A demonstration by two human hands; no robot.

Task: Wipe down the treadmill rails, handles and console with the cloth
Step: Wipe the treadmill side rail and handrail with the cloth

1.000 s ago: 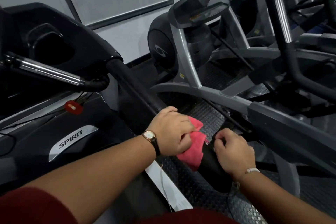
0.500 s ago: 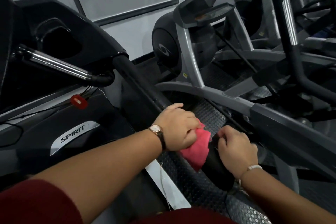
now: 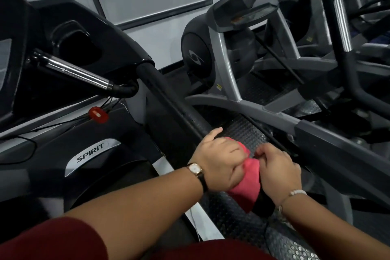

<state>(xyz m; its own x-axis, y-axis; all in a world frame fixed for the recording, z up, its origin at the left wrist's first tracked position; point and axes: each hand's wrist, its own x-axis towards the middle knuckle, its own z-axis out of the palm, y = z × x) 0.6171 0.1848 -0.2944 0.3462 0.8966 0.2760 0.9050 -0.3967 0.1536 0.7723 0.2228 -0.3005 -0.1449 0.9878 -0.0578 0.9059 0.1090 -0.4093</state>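
Treadmill [image 3: 52, 145]: black, fills the left side; console [image 3: 69, 34] at upper left. Grey elliptical machine [image 3: 232, 59] stands beside it on the right.
Side rail [image 3: 168, 101]: black, runs from the console's right corner down toward the lower right.
Chrome handle [image 3: 73, 72]: juts from under the console.
Left hand [image 3: 219, 160]: grip curled round the rail near its lower end, holding the cloth [image 3: 248, 183] against it.
Right hand [image 3: 278, 171]: just beside the left, at the rail's end; grip narrow, fingers curled onto the cloth's far edge.
Cloth: pink, wrapped over the rail's lower end, between both hands.
Red safety key [image 3: 98, 114]: hangs below the chrome handle.
Wristwatch [image 3: 195, 168]: left wrist.
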